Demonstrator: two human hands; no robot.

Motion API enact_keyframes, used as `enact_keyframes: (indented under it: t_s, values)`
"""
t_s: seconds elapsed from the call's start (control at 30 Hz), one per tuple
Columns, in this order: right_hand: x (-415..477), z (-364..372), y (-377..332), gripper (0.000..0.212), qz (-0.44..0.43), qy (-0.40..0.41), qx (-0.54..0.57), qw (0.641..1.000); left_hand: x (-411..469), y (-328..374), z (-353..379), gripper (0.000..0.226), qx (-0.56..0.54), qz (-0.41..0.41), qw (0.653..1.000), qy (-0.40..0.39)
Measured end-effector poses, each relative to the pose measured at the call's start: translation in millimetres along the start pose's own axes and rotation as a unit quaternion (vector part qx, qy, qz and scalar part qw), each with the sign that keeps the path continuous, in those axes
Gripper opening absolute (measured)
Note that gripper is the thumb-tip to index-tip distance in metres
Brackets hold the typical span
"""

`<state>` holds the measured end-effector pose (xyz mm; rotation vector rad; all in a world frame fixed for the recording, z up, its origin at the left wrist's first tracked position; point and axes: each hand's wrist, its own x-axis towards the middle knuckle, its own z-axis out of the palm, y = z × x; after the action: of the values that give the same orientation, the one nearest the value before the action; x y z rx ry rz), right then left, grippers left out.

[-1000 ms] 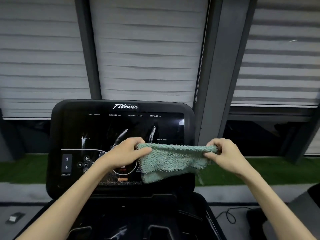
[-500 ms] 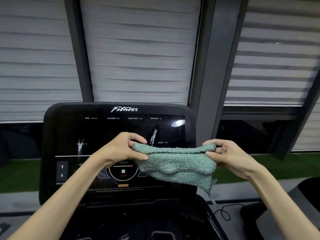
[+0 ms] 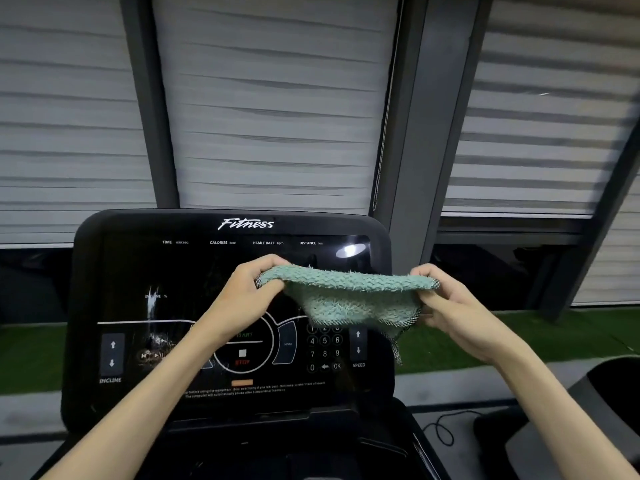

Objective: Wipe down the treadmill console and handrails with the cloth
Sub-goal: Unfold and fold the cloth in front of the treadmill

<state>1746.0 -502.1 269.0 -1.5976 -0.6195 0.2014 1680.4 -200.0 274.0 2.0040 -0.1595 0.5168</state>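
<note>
A green fuzzy cloth (image 3: pixel 349 296) hangs stretched between my two hands in front of the black treadmill console (image 3: pixel 138 271). My left hand (image 3: pixel 247 296) pinches the cloth's left end. My right hand (image 3: pixel 450 306) grips its right end, just past the console's right edge. The cloth sags in the middle and covers the top of the number keypad. It is held in the air, and I cannot tell whether it touches the screen. Smudges show on the console's left half. No handrails are in view.
White slatted blinds (image 3: pixel 270 116) and dark grey window posts (image 3: pixel 412 168) stand behind the console. Green turf (image 3: pixel 571 330) runs along the floor beyond. A black cable (image 3: pixel 443 431) lies on the floor at the right, next to a dark machine part (image 3: pixel 595 410).
Both hands have risen slightly with the cloth, which is now pulled flatter and more level. The keypad below it has come into sight. My view has shifted a little to the right.
</note>
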Motion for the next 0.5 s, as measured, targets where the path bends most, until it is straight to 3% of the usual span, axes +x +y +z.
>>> enact_keyframes:
  t_s: [0.13, 0.23, 0.33, 0.43, 0.5]
  values:
    - [6.8, 5.9, -1.3, 0.011, -0.011, 0.072, -0.045, 0.996, 5.1, 3.3, 7.0, 0.033, -0.095, -0.024, 0.995, 0.010]
    - [10.7, 2.2, -2.7, 0.011, 0.022, 0.062, -0.009, 0.998, 9.2, 4.7, 8.5, 0.042, -0.112, -0.083, 0.990, 0.008]
    - [11.2, -4.3, 0.2, 0.017, 0.056, 0.042, 0.005, 0.998, 10.0, 4.2, 9.5, 0.033, -0.134, -0.111, 0.984, -0.021]
    - [8.5, -4.7, -2.0, 0.028, 0.028, 0.033, -0.022, 0.999, 9.9, 3.1, 9.8, 0.027, -0.148, -0.141, 0.977, -0.052]
    - [5.6, -4.5, -9.5, 0.024, -0.024, 0.046, -0.035, 0.998, 11.3, 4.0, 2.3, 0.025, -0.111, -0.097, 0.988, -0.052]
